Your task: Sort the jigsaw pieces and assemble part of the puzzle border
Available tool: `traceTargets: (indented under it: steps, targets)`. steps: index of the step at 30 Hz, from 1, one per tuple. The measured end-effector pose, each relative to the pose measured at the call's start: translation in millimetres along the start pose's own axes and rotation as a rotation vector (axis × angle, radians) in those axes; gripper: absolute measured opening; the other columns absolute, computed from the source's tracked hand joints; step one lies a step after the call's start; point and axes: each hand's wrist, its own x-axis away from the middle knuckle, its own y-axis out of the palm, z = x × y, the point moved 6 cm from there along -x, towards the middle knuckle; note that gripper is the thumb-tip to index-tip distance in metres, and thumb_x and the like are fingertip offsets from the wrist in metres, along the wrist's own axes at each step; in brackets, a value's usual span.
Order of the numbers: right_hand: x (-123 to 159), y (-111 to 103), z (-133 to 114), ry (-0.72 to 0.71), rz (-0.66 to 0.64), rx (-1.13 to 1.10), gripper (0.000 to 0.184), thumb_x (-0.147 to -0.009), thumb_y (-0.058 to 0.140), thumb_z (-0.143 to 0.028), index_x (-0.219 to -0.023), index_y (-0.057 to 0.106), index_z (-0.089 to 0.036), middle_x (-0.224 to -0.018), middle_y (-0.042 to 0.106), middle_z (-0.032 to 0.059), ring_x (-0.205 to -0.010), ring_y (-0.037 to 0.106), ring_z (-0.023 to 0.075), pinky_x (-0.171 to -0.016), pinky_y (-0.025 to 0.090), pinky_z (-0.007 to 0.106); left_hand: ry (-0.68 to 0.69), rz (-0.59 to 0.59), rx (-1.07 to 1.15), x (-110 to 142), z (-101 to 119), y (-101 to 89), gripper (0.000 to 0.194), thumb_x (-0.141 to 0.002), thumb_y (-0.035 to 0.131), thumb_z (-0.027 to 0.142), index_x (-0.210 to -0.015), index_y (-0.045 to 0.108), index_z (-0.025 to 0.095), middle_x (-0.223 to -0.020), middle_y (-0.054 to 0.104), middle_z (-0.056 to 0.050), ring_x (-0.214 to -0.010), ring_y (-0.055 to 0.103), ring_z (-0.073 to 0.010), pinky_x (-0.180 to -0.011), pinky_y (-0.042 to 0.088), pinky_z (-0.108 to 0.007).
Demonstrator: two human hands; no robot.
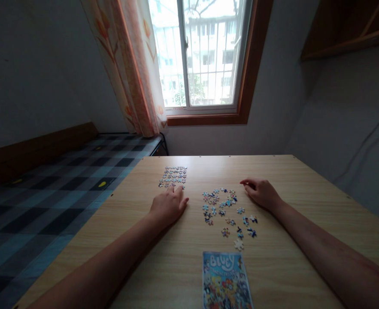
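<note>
My left hand (167,205) lies palm down on the table with its fingers spread. Its fingertips reach the nearest row of a block of jigsaw puzzle pieces (175,176) laid out in lines; whether a piece sits under them is hidden. To the right, a loose scatter of puzzle pieces (228,201) covers the middle of the table. Beyond its right side rests my right hand (262,193), index finger stretched out and the others loosely bent, with nothing visible in it. A pale puzzle piece (238,244) lies nearest to me, just above a blue "Bluey" picture sheet (227,281).
The light wooden table (282,257) ends at a far edge below a window (208,56). On the left, a bed (80,184) with a checked cover adjoins the table. A patterned curtain (128,64) hangs beside the window; a wooden shelf (350,34) is at upper right.
</note>
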Motion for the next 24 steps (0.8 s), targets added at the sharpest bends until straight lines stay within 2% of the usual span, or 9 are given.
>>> traceTargets:
  steps: [5,11,15,24]
  targets:
    - [0.1,-1.1,-2.3,-0.002,0.008,0.005,0.026,-0.082,0.053,-0.028,-0.095,0.076,-0.023,-0.077,0.073,0.0014,-0.066,0.065,0.0182,-0.064,0.046,0.028,0.053,0.022,0.054,-4.1,-1.7,2.9,0.045,-0.099,0.038,0.046,-0.127,0.057,0.016,-0.123,0.06,-0.016,-0.106,0.061,-0.0267,-0.084,0.049,-0.034]
    - [0.4,-1.4,-2.9,0.008,0.001,0.009,0.027,-0.082,0.053,-0.028,-0.096,0.076,-0.024,-0.075,0.073,0.0007,-0.065,0.066,0.0181,-0.064,0.046,0.028,0.001,0.061,0.1,-2.7,-0.8,3.8,0.037,-0.098,0.043,0.041,-0.118,0.061,0.016,-0.121,0.062,-0.015,-0.109,0.061,-0.027,-0.085,0.05,-0.035]
    - [0.4,-1.2,-3.5,0.008,-0.012,0.016,0.027,-0.083,0.054,-0.029,-0.097,0.076,-0.024,-0.075,0.073,0.0009,-0.065,0.065,0.0183,-0.063,0.046,0.028,-0.03,0.057,0.103,-2.8,0.3,5.1,0.039,-0.097,0.043,0.041,-0.12,0.061,0.014,-0.12,0.063,-0.016,-0.11,0.061,-0.0282,-0.084,0.05,-0.036]
    - [-0.3,3.8,1.5,-0.002,-0.019,0.049,0.027,-0.083,0.054,-0.028,-0.099,0.076,-0.025,-0.082,0.075,0.0012,-0.07,0.068,0.0191,-0.067,0.047,0.029,-0.133,0.029,0.091,-9.4,-2.2,15.5,0.05,-0.097,0.042,0.044,-0.137,0.052,0.014,-0.133,0.058,-0.017,-0.112,0.061,-0.0284,-0.086,0.051,-0.036]
